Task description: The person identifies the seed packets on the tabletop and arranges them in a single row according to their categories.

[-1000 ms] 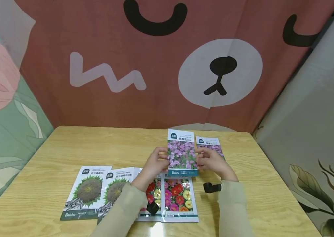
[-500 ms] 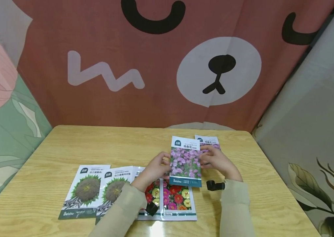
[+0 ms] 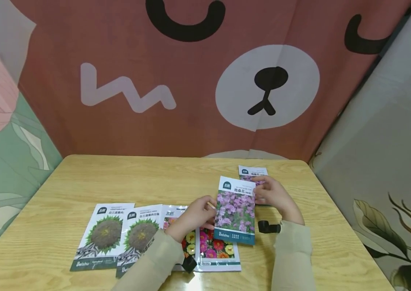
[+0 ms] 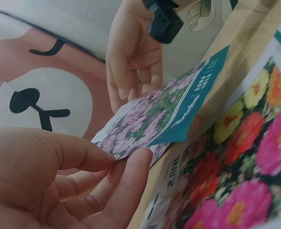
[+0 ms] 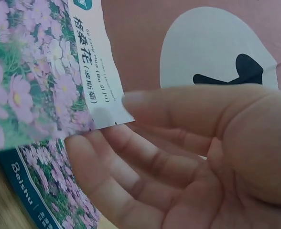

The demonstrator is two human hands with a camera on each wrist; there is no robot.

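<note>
A seed packet (image 3: 235,210) with pink-purple flowers is raised over the table, tilted, its teal bottom band toward the person. My left hand (image 3: 196,214) pinches its left edge between thumb and fingers, plain in the left wrist view. At the upper right edge, my right hand (image 3: 276,198) has its thumb by the corner and fingers behind, as the right wrist view shows. Behind that hand lies a second purple-flower packet (image 3: 253,169), partly covered. Beneath the raised packet rests a packet of red and yellow flowers (image 3: 218,258), its upper part hidden.
On the wooden table (image 3: 136,178), two sunflower packets (image 3: 105,234) overlap at the left. Another colourful flower packet (image 3: 172,211) lies between them and the right-hand one, partly under the left forearm. A curtain with a bear print (image 3: 191,133) hangs behind the table.
Both hands have brought the purple-flower packet right and toward the person, lowering it in view and tilting it. It now covers more of the red-and-yellow packet's right side.
</note>
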